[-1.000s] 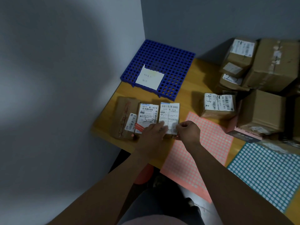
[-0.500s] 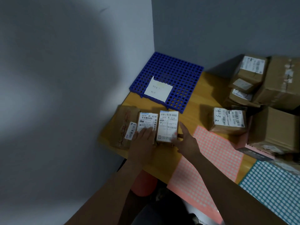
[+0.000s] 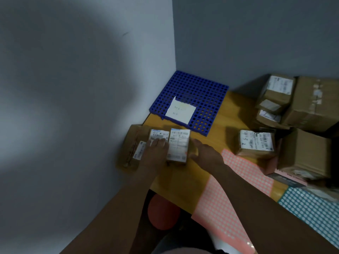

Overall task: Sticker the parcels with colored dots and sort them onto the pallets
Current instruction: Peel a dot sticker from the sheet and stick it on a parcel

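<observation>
Left hand lies flat, fingers straight, on one labelled cardboard parcel; right hand sets straight fingers against the neighbouring rectangular parcel (contact detail blurred) on the wooden bench.

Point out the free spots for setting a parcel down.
Free: the blue pallet around its white note, and the bare wood between pallet and lone labelled parcel. Crowded: the stacked boxes on the right, the three parcels by the wall.

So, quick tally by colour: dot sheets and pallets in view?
Pink dot sheet: 1
Teal dot sheet: 1
Blue pallet: 1
Total: 3
</observation>
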